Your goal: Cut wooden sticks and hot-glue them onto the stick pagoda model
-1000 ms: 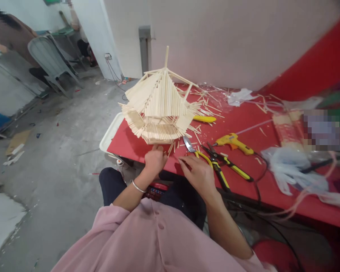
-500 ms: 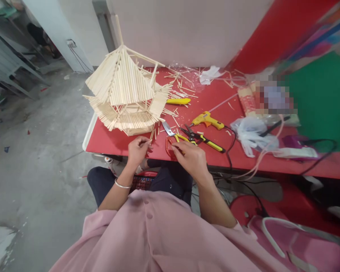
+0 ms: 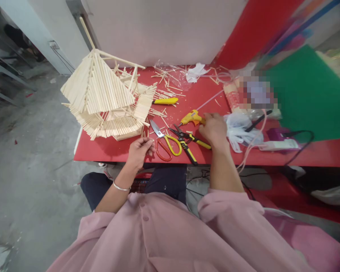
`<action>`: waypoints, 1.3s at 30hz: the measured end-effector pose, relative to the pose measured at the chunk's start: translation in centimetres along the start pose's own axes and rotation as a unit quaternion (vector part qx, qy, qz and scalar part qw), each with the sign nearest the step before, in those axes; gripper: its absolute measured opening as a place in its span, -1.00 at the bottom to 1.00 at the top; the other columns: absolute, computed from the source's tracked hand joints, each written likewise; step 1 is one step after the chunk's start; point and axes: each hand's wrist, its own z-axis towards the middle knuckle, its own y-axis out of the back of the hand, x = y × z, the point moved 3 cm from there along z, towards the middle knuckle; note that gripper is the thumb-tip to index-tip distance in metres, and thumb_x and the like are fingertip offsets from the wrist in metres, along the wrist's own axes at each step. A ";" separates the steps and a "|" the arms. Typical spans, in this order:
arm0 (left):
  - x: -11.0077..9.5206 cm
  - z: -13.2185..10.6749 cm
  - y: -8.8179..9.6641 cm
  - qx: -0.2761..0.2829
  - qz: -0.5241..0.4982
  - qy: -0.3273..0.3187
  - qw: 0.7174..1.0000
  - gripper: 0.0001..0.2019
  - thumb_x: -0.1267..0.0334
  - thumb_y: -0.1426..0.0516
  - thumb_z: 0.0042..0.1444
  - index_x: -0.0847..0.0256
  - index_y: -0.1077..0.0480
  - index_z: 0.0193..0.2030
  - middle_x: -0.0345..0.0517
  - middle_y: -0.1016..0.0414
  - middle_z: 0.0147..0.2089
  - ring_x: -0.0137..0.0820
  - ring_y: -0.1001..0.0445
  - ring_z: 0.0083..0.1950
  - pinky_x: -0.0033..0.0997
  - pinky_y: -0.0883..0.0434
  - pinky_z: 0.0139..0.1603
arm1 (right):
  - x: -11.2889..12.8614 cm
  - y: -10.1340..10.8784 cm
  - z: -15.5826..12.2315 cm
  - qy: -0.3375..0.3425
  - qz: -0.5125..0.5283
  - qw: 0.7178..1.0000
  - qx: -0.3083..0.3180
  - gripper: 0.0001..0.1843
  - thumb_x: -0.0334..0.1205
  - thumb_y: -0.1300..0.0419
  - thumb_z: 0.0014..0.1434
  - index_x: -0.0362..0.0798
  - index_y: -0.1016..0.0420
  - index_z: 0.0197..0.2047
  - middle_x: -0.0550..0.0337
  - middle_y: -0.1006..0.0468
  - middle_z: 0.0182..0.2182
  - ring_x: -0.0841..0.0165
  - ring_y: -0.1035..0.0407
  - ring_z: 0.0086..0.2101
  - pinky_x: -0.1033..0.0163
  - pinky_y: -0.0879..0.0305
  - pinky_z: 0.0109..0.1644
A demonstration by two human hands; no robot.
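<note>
OK, head view: 1 stick-built model at the left end of the red table, 1 stick poking up from its roof. Right hand is on the handle end of 1 yellow glue gun; how tightly it grips, can't tell. Left hand at the front edge, fingers bunched narrow, beside 1 pair of scissors (2 loops, 1 red, 1 yellow); can't tell if it pinches anything. Also 1 black-and-yellow pliers, 2 handles spread; 1 yellow-handled tool half behind the model; loose sticks, too many to count.
</note>
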 end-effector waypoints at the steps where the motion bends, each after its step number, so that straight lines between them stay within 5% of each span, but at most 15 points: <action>1: -0.1 -0.1 -0.4 0.005 -0.011 0.006 1.000 -0.70 0.17 -0.39 -0.17 0.29 -0.44 -0.40 -0.21 -0.52 -0.51 -0.56 -0.46 -0.55 -0.62 -0.30 -0.60 | -0.1 -0.5 1.2 -0.007 -0.010 0.999 0.039 -0.53 -0.30 -0.09 0.10 -0.21 -0.53 0.07 -0.25 -0.51 -0.03 0.06 -0.38 -0.07 0.10 -0.24 -0.08; 5: -0.7 -1.0 -0.9 0.027 -0.042 0.031 0.998 -0.66 0.19 -0.44 -0.22 0.30 -0.46 -0.37 -0.20 -0.53 -0.51 -0.54 -0.48 -0.53 -0.62 -0.32 -0.58 | -0.2 -0.6 3.3 -0.025 0.002 0.995 0.101 -0.61 -0.30 -0.14 0.07 -0.15 -0.57 -0.03 -0.20 -0.53 -0.10 0.14 -0.40 -0.18 0.15 -0.21 -0.16; 12: -2.8 -4.2 -0.1 0.023 -0.119 0.060 0.991 -0.61 0.21 -0.49 -0.30 0.30 -0.51 -0.33 -0.20 -0.52 -0.52 -0.54 -0.46 -0.54 -0.63 -0.29 -0.60 | 1.5 5.6 -1.3 -0.039 0.149 0.987 -0.040 -0.59 -0.12 -0.12 0.06 -0.07 -0.46 -0.03 0.01 -0.53 -0.30 0.27 -0.32 -0.37 0.18 -0.17 -0.27; 18: -7.2 -7.5 1.0 0.040 -0.185 0.036 0.981 -0.64 0.20 -0.48 -0.22 0.30 -0.50 -0.34 -0.18 -0.52 -0.47 -0.56 -0.46 -0.52 -0.64 -0.32 -0.60 | 6.9 12.6 -4.7 0.015 0.192 0.955 -0.226 -0.65 -0.06 -0.13 -0.09 0.03 -0.43 -0.20 0.09 -0.42 -0.45 0.20 -0.33 -0.42 0.10 -0.21 -0.32; 24: -13.7 -8.1 4.7 -0.016 -0.154 -0.030 0.987 -0.82 0.30 -0.36 0.02 0.29 -0.44 -0.39 -0.21 -0.51 -0.46 -0.65 -0.36 -0.57 -0.69 -0.30 -0.62 | 13.9 16.7 -5.2 0.150 0.166 0.929 -0.296 -0.60 -0.08 -0.13 -0.08 0.06 -0.33 -0.12 0.17 -0.40 -0.43 0.21 -0.33 -0.42 0.12 -0.24 -0.33; 27: -15.7 -7.0 5.9 -0.054 -0.142 -0.024 0.988 -0.91 0.43 -0.25 0.14 0.31 -0.45 -0.39 -0.20 -0.50 -0.46 -0.66 -0.33 -0.57 -0.69 -0.33 -0.59 | 17.2 17.5 -5.4 0.235 0.156 0.913 -0.296 -0.44 0.09 -0.15 0.02 0.01 -0.30 0.04 0.11 -0.47 -0.33 0.18 -0.38 -0.31 0.13 -0.28 -0.31; 31: -16.6 -5.4 6.3 -0.065 -0.115 -0.010 0.991 -0.90 0.46 -0.20 0.19 0.35 -0.47 -0.37 -0.14 -0.54 -0.44 -0.66 -0.35 -0.57 -0.70 -0.34 -0.59 | 20.1 17.3 -5.1 0.228 0.077 0.922 -0.303 -0.24 0.31 -0.13 0.11 -0.12 -0.31 0.16 -0.07 -0.52 -0.15 0.08 -0.41 -0.16 0.13 -0.26 -0.29; 39: -17.1 -3.5 6.7 -0.060 -0.098 -0.004 0.993 -0.87 0.51 -0.17 0.21 0.36 -0.47 -0.37 -0.14 -0.54 -0.46 -0.66 -0.36 -0.59 -0.69 -0.33 -0.60 | 21.6 16.5 -4.5 0.225 0.022 0.919 -0.323 -0.26 0.26 -0.12 0.18 -0.18 -0.34 0.19 -0.09 -0.51 -0.16 0.15 -0.40 -0.25 0.18 -0.13 -0.33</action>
